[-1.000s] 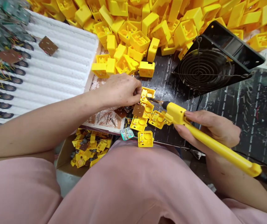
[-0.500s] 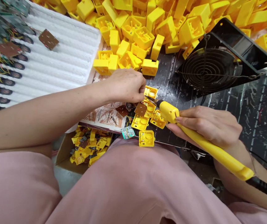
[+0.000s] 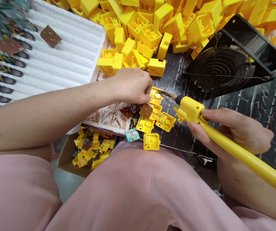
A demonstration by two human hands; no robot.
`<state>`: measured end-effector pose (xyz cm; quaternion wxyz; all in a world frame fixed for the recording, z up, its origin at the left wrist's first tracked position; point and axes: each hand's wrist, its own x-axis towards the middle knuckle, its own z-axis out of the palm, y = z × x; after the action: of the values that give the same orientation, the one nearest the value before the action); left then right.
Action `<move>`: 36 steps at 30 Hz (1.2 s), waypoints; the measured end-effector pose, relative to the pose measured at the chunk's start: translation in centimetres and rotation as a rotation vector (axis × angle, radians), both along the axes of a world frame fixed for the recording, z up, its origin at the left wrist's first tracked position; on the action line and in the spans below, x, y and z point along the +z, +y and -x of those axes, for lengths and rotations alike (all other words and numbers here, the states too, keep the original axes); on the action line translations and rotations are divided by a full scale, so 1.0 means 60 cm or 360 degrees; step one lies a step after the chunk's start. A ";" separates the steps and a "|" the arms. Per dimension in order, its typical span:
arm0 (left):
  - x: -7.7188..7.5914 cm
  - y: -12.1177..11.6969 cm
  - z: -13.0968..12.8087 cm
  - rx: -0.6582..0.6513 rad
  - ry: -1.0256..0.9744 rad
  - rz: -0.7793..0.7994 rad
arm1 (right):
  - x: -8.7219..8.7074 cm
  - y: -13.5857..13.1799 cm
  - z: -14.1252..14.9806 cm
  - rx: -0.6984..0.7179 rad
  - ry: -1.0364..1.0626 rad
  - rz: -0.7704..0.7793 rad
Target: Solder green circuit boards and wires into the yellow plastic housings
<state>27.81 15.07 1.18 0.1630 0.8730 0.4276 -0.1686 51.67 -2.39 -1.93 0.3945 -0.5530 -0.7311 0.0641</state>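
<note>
My right hand [image 3: 239, 128] is wrapped round the handle of a yellow soldering iron [image 3: 193, 110]. The iron's thin metal tip points left, at the right side of a small yellow casing half [image 3: 156, 97]. At that casing's left edge, my left hand [image 3: 134, 86] is closed in a pinch; whatever its fingertips hold is hidden. Just below the pinch lies a brown circuit board [image 3: 146, 111] with thin wires. More open casing halves [image 3: 165, 122] sit around it. Near the table edge are a green circuit board [image 3: 132, 135] and another casing half [image 3: 151, 146].
Yellow housings [image 3: 149, 35] are heaped along the back. A black fan [image 3: 215, 69] stands at the right rear. On the left, a white foam sheet [image 3: 72, 41] bears wired boards and round black parts. Below the table edge, a cardboard box [image 3: 66, 157] holds yellow pieces.
My right hand has drawn the soldering iron to the right, and its tip has pulled back from beside my left fingertips. My left hand has stayed nearly in place.
</note>
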 end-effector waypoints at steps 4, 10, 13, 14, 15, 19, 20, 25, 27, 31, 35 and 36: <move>-0.005 0.000 0.003 -0.0066 -0.0045 -0.0069 | -0.001 0.000 0.005 0.0001 -0.0051 -0.0111; -0.009 0.008 0.029 -0.0163 -0.0242 -0.0100 | -0.011 -0.013 0.003 -0.0105 0.0027 -0.0145; -0.012 0.008 0.040 -0.0166 -0.0463 -0.0136 | -0.016 -0.023 0.013 -0.0243 0.0295 -0.0175; -0.015 0.007 0.042 -0.0153 -0.0518 -0.0167 | -0.017 -0.024 0.018 -0.0250 0.0371 -0.0162; -0.020 0.005 0.043 -0.0142 -0.0553 -0.0208 | -0.017 -0.024 0.023 -0.0233 0.0410 -0.0158; -0.036 -0.005 0.044 -0.0202 -0.0535 -0.0340 | -0.020 -0.021 0.032 -0.0299 0.0352 -0.0069; -0.034 -0.007 0.045 -0.0218 -0.0500 -0.0339 | -0.021 -0.021 0.031 -0.0322 0.0355 -0.0040; -0.004 -0.015 0.043 -0.0128 -0.0289 -0.0207 | -0.026 -0.025 0.023 -0.0263 0.0387 0.0109; 0.005 -0.014 0.042 -0.0037 -0.0268 -0.0195 | -0.026 -0.024 0.022 -0.0240 0.0329 0.0115; 0.010 -0.005 0.049 0.0023 -0.0287 -0.0212 | -0.028 -0.022 0.019 -0.0216 0.0256 0.0042; 0.022 0.000 0.057 0.0006 -0.0206 -0.0146 | -0.030 -0.024 0.017 -0.0231 0.0256 0.0060; 0.024 0.000 0.054 0.0006 -0.0177 -0.0149 | -0.030 -0.024 0.019 -0.0242 0.0258 0.0064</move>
<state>24.55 15.06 2.64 0.1458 0.8868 0.4270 -0.0995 50.53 -3.82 -3.74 0.4449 -0.6076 -0.6513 0.0931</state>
